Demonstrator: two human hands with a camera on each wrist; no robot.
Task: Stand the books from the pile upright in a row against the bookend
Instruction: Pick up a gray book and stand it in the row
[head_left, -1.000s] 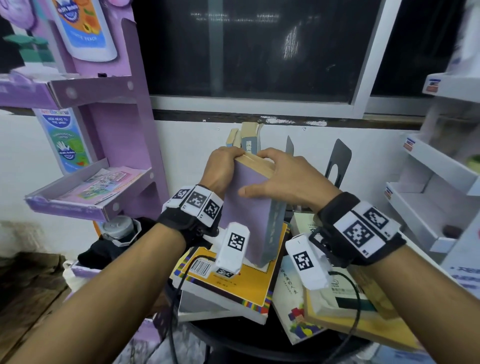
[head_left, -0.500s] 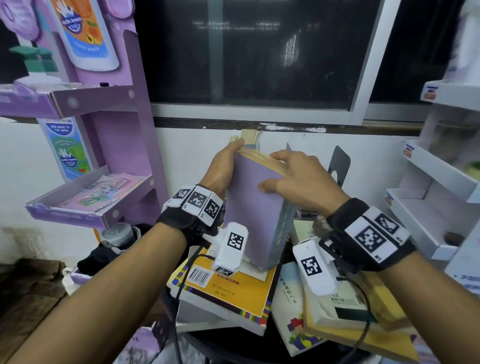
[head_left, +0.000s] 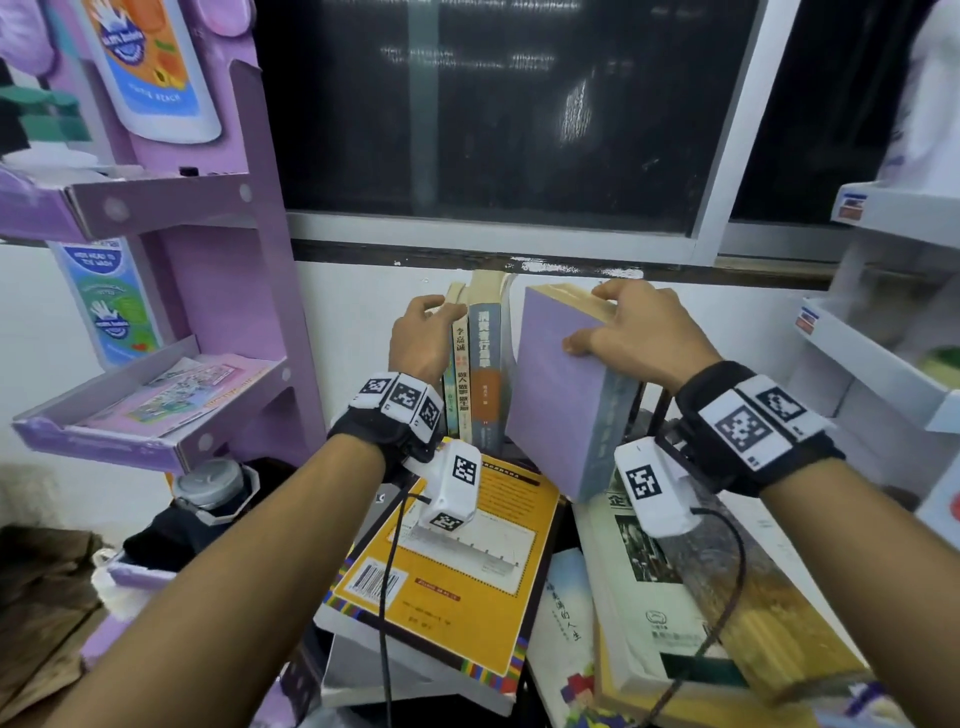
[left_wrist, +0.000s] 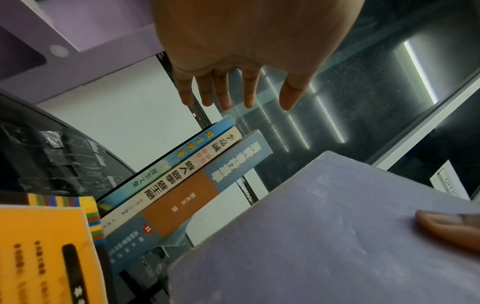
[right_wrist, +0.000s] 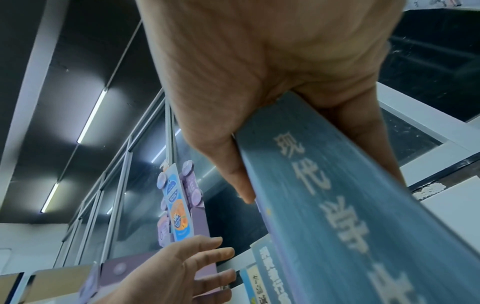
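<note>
— Where is the purple book (head_left: 561, 395) at this moment?

— The right hand (head_left: 636, 340) grasps it near its top, thumb pressed on the purple cover and fingers over the yellowed page edge. The book is off the pile, tilted, its top leaning left towards the row. In the right wrist view its blue-grey spine (right_wrist: 350, 205) with pale characters runs between thumb and fingers.

— And the row itself?

— Three upright books (head_left: 475, 374) stand with spines outward against the white wall under the window: a blue one, a cream one and a thicker grey-and-orange one. A gap separates the purple book from the last of them.

— What is the left hand doing?

— The left hand (head_left: 421, 338) is released, fingers straight, at the left side of the row near the tops; whether it touches them cannot be told. The left wrist view shows its fingers (left_wrist: 223, 90) spread and holding nothing.

— What lies below?

— A yellow book (head_left: 441, 566) with a striped border, lying flat on the pile, beside other flat books (head_left: 670, 613) on the right. A purple display shelf (head_left: 156, 415) stands to the left.
</note>
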